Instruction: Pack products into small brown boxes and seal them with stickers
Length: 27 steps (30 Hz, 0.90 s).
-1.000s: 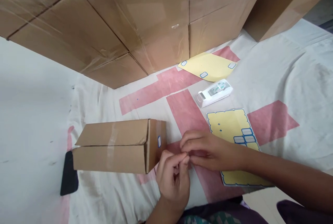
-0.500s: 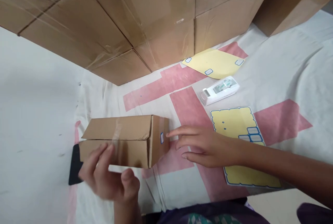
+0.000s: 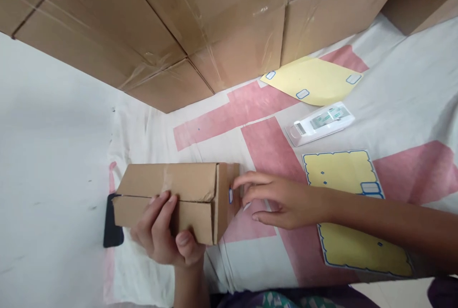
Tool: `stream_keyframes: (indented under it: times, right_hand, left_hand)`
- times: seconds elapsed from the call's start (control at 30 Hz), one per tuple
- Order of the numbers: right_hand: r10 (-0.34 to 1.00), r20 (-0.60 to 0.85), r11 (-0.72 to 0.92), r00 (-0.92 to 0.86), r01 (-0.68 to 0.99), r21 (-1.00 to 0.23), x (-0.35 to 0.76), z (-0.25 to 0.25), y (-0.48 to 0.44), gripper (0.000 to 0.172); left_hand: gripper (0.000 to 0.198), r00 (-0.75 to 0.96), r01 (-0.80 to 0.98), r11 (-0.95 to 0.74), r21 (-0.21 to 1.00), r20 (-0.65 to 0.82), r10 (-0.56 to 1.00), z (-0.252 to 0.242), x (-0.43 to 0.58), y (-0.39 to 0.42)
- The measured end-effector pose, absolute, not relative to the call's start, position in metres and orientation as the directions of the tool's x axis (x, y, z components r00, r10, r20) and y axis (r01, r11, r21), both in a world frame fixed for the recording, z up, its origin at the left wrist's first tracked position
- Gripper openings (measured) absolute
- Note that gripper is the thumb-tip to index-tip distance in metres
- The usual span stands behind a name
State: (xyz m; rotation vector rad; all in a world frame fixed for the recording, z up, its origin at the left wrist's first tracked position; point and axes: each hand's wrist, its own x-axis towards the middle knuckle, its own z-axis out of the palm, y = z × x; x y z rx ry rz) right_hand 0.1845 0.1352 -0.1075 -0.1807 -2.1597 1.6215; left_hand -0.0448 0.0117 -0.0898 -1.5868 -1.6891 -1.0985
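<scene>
Behind the work surface: large taped cartons (image 3: 229, 26), stacked side by side.
Cloth (image 3: 146, 134): white with red patches, spread beneath everything.
Small carton (image 3: 186, 179): lying left of centre, flaps taped.
Yellow sheet (image 3: 338, 169): flat under the right forearm.
Left hand (image 3: 166, 236): half curled, fingertips over the carton's top; whether it grips cannot be told.
Right hand (image 3: 282, 198): loosely spread, holding nothing visible, index fingertip near the carton's end.
White dispenser (image 3: 322, 123): beyond the sheet.
Label (image 3: 231, 196): on the carton's end.
</scene>
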Motion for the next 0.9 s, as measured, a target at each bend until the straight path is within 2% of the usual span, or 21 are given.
stream_keyframes:
  times: [0.23, 0.53, 0.9]
  right_hand:
    - [0.380, 0.267, 0.191, -0.886, -0.207, -0.960, 0.180, -0.111, 0.136, 0.017]
    - [0.508, 0.339, 0.181, -0.792, -0.287, -0.941, 0.177, -0.120, 0.121, 0.021]
    - [0.430, 0.284, 0.086, -0.857, -0.274, -0.958, 0.172, -0.114, 0.130, 0.020]
  left_hand:
    - [0.045, -0.160, 0.976, -0.052, 0.210, 0.864, 0.476, -0.092, -0.042, 0.017]
    - [0.044, -0.188, 0.978, 0.013, 0.208, 0.852, 0.488, -0.092, -0.040, 0.015]
    - [0.045, -0.191, 0.973, -0.022, 0.229, 0.856, 0.480, -0.094, -0.042, 0.017]
